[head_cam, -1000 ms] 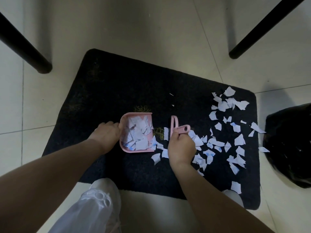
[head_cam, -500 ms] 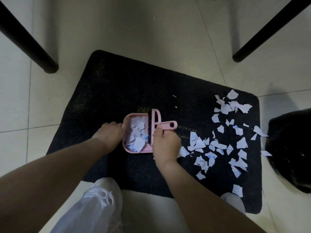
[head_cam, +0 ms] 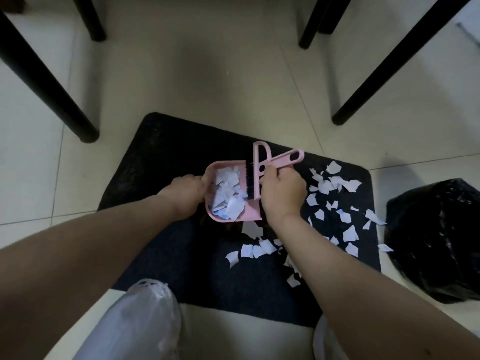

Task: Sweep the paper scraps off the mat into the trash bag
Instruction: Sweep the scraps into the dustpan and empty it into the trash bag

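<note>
Pale tiled floor [head_cam: 207, 81] with a black mat [head_cam: 181, 255] between dark furniture legs [head_cam: 46, 81]. White paper scraps [head_cam: 335, 183] lie scattered over the mat's right half; more fill the pink dustpan [head_cam: 249, 215] at mat centre. The left hand [head_cam: 185, 189] grips the pan's left edge. The right hand [head_cam: 283, 190] clasps the pink brush [head_cam: 259, 172], its bristles at the pan's mouth. A black trash bag [head_cam: 436, 240] sits on the tiles just right of the mat.
</note>
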Demonstrator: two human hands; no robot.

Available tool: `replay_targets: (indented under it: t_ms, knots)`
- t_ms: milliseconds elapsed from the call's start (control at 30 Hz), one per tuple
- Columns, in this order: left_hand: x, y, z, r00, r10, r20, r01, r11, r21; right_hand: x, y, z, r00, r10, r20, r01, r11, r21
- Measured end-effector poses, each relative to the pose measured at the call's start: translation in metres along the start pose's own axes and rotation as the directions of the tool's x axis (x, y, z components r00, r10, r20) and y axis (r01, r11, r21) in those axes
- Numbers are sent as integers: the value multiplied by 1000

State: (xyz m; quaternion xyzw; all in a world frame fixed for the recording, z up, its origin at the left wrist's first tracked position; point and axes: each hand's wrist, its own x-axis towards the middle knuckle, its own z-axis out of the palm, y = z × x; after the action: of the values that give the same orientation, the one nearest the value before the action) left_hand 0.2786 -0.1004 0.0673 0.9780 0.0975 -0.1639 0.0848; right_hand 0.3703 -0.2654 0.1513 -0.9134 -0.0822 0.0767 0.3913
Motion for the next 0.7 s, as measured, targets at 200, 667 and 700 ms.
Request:
replay_targets:
  t_ms: [200,667,700]
  knots:
    - [13,20,-70,999,47,-23,-47,999,-1,21,-27,-56,991,-109,-83,110,994,-1]
    - [19,181,-239,988,73,-135,-83,994,-68,55,-56,-248,941,-221,-257,224,974,-19]
    - [22,195,-244,987,76,-145,-88,993,-78,58,-52,-260,938,-218,-269,221,975,-20]
